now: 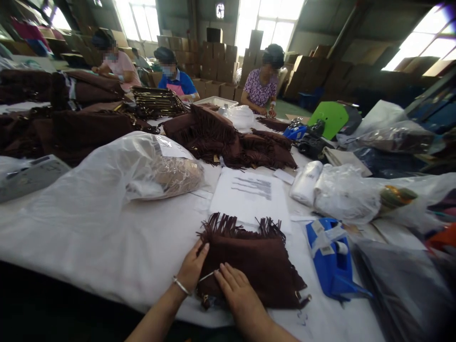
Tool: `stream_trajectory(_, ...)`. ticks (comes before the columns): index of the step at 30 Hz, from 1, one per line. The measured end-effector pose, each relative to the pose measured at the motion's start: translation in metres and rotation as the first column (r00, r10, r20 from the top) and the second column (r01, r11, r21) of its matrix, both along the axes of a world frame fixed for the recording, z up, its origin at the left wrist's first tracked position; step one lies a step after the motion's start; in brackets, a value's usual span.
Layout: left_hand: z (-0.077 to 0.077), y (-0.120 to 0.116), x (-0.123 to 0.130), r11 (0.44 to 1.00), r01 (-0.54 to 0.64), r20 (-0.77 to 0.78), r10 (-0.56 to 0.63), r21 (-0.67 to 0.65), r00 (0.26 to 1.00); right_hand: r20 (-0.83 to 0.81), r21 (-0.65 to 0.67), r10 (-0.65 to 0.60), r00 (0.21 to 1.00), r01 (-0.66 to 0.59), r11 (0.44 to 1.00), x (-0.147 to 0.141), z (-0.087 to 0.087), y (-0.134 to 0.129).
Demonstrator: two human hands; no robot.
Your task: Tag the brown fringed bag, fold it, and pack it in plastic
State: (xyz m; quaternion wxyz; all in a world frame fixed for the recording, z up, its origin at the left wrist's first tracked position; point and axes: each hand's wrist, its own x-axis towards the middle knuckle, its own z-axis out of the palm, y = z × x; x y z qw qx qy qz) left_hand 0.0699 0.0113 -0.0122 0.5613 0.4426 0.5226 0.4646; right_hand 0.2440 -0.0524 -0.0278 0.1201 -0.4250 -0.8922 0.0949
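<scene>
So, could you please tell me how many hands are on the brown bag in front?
2: the left hand at the left edge of the bag, and the right hand lying on its near left part. No others are visible there.

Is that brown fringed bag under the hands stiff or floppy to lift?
The brown fringed bag would probably sag, given its soft-looking body and uneven outline. Its loose fringe strips splay apart, so they may dangle or snag. The bag seems unlikely to roll, since it lies flat on the white-covered table.
</scene>
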Motion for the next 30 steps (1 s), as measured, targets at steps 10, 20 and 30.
stream_trajectory(10,0.002,-0.042,0.064,0.689,0.702,-0.914,-0.146,0.181,0.378,-0.530,-0.400,-0.160,0.833,-0.079,0.913,0.094,0.032,-0.045)
stream_trajectory(20,-0.003,-0.041,0.121,0.382,0.904,-0.981,0.096,0.191,0.167,-0.448,-0.882,-0.892,0.055,0.136,0.451,0.155,0.017,-0.098)
stream_trajectory(30,0.023,-0.043,0.104,0.313,0.882,-0.934,0.057,0.352,0.353,-0.615,-0.734,-0.760,-0.210,-0.200,0.649,0.113,0.011,-0.039)
